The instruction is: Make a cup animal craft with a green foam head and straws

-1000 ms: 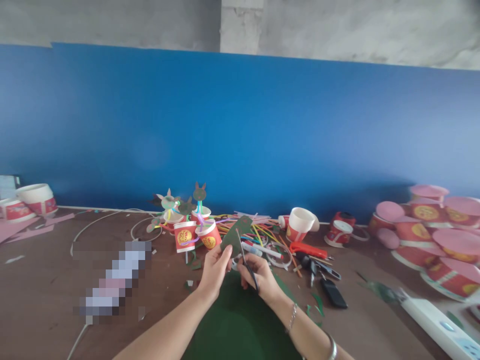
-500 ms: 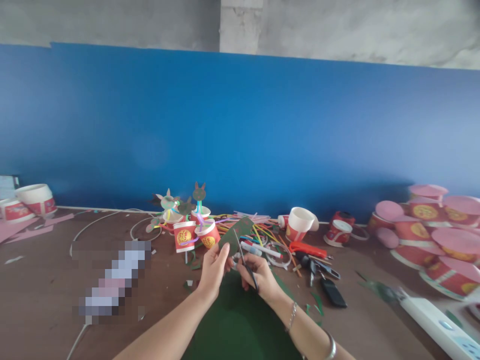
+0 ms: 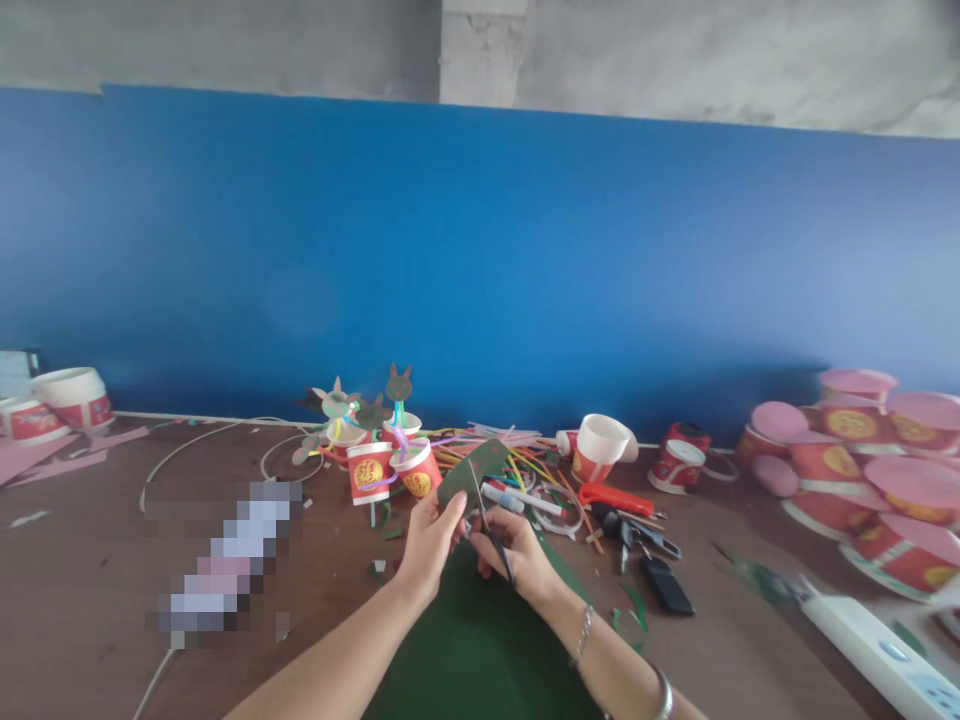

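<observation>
My left hand (image 3: 431,535) pinches a small piece of dark green paper (image 3: 491,460) between thumb and fingers, tilted up in front of me. In my right hand (image 3: 514,550) is a pair of scissors (image 3: 496,548) with dark handles, its blades lying against that paper. My two hands almost meet, and the fingertips behind the paper are partly hidden. Below them a large dark green sheet (image 3: 480,640) spreads over the table's front. Just beyond stand red-and-white paper cups (image 3: 370,475), some with animal-shaped paper heads (image 3: 399,385) on coloured stems.
Behind my hands lie colourful pipe cleaners (image 3: 525,470) and markers (image 3: 532,500). Keys with a black fob (image 3: 666,585) and a white power strip (image 3: 877,640) are to the right. Cups with pink discs (image 3: 911,480) crowd the far right. A blue panel (image 3: 480,260) rises behind the table.
The paper and the scissors have shifted very slightly, and the blades sit a little lower and more closed against the paper. Everything on the table stays where it was.
</observation>
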The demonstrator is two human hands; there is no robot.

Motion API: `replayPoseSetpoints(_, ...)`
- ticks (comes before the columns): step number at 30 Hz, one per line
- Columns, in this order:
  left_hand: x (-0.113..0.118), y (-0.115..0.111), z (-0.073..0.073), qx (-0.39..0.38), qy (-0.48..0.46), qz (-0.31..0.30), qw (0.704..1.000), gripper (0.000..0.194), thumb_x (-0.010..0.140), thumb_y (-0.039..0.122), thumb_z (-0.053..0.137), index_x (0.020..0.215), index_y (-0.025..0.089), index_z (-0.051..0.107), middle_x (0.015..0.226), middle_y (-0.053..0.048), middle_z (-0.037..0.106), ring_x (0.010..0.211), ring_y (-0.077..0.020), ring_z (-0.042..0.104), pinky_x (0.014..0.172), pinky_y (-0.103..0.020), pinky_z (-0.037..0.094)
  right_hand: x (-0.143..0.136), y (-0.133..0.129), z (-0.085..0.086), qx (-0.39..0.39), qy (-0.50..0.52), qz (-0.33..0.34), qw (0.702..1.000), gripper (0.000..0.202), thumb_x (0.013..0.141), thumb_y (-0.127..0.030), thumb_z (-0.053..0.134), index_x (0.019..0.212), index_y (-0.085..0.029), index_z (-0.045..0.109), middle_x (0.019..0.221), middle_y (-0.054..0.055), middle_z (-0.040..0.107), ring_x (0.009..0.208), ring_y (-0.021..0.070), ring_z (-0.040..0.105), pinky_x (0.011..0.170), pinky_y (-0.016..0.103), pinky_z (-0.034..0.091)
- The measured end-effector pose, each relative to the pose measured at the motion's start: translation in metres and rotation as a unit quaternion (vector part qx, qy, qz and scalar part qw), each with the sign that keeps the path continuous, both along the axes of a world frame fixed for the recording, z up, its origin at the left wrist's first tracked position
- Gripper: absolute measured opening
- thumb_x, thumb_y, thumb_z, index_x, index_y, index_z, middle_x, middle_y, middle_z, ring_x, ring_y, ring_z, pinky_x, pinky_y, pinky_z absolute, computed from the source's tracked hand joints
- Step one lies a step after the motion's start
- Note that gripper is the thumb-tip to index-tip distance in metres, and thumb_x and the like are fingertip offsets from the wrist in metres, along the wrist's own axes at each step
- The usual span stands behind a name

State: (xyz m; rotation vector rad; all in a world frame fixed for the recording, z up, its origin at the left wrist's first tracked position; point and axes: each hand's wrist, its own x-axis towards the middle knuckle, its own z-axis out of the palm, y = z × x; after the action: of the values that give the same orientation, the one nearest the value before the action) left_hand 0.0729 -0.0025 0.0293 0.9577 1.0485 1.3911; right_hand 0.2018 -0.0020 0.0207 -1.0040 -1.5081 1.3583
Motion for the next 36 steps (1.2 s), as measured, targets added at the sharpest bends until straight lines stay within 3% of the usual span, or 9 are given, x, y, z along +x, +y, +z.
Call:
replayPoseSetpoints(24,-0.0006,0.0016,-0.0039,0.007,-0.013,-0.004,1.0,0.038,0.069,0.047,0.066,0.06,0.016,0.046,0.046,0.006,0.045,0.04,-0.0051,0.037,0.04,-0.016,0.027,0.0011,-0.0001,-0.0022,0.01,-0.001,-0.011,1.0,0.035,0.066,-0.046,0.071,0.07,-0.015,0.055,0.043,-0.006,0.049,0.033,0.0069,0.044,0.034,0.018,0.037)
replayPoseSetpoints(36,-0.0018,0.0028,-0.0035,0.023,-0.023,-0.021,0.999,0.035,0.071,0.043,0.065,0.061,0.017,0.044,0.045,0.009,0.036,0.041,-0.0035,0.028,0.04,-0.016,0.02,0.0011,-0.0003,0.0001,-0.004,-0.008,-0.015,1.0,0.039,0.065,-0.051,0.068,0.07,-0.016,0.053,0.043,-0.006,0.05,0.034,0.007,0.045,0.036,0.019,0.038)
